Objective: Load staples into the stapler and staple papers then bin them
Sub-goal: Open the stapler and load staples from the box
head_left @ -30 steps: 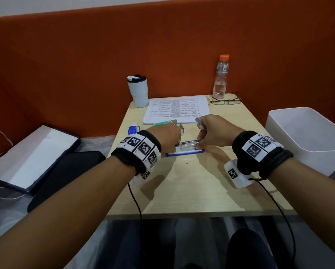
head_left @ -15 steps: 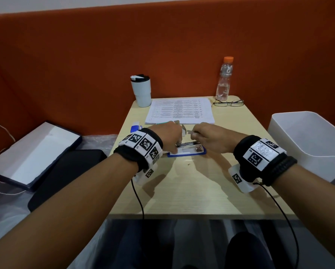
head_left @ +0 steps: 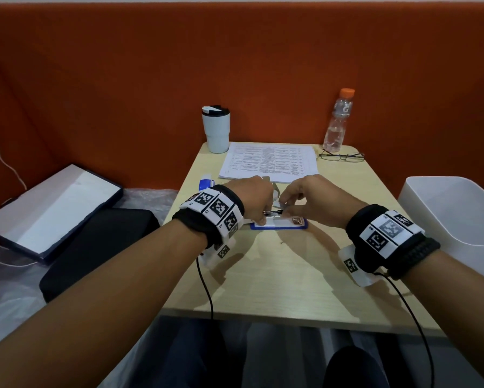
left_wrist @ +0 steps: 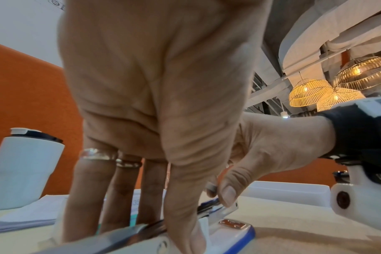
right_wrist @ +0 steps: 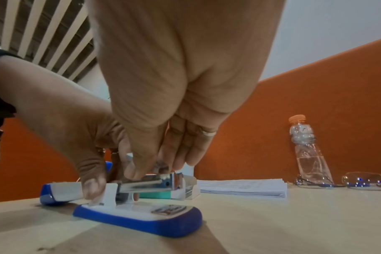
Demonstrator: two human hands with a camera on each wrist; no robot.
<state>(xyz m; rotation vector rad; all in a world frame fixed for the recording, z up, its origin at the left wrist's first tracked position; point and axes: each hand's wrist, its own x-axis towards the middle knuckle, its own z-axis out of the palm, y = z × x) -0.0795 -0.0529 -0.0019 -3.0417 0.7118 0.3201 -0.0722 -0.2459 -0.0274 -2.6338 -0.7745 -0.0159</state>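
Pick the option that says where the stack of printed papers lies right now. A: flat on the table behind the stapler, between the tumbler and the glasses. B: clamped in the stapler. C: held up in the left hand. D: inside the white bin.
A: the papers lie flat on the table behind the stapler, between the tumbler and the glasses.

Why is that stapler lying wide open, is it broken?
Nothing looks broken. The stapler sits on the table, lid folded back for loading; the left hand steadies it while the right hand works at its metal track.
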